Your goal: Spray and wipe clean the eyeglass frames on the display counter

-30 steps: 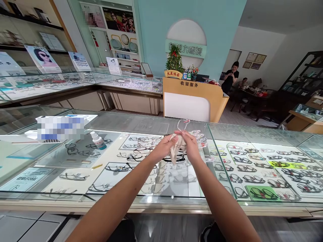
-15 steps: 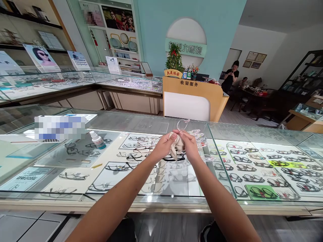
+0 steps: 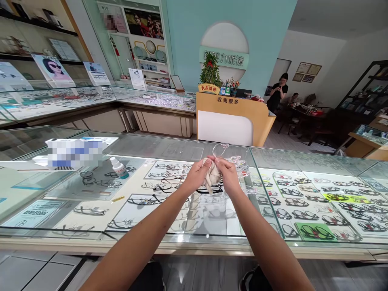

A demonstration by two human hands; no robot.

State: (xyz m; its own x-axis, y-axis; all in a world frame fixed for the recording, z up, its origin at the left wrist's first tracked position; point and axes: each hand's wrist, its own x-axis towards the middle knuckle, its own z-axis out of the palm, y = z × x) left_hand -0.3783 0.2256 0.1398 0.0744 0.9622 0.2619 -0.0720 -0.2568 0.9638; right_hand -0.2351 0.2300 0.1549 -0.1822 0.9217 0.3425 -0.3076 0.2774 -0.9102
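Observation:
Above the glass display counter [image 3: 209, 240], my two hands meet with fingers closed. My left hand [image 3: 195, 174] pinches a beige cleaning cloth [image 3: 213, 178], whose loose end hangs down between the hands. Pinching the same cloth from the other side is my right hand [image 3: 228, 173]. A clear-framed pair of eyeglasses [image 3: 216, 148] sticks up past the fingertips, its lower part hidden by cloth and fingers. Just right of my right hand are several more clear frames [image 3: 241, 169]. A small white spray bottle [image 3: 119, 168] with blue-green liquid stands on the glass to the left.
Rows of eyeglasses [image 3: 303, 214] lie inside the counter. A white box [image 3: 45, 161] and papers rest at its left end. Beyond stand a wooden cashier desk [image 3: 260, 121] and more showcases [image 3: 163, 121]. A person in black [image 3: 274, 95] stands at the back right.
The cloth's folds have shifted slightly between my fingers. Both hands stay in nearly the same place, and the view has moved a little.

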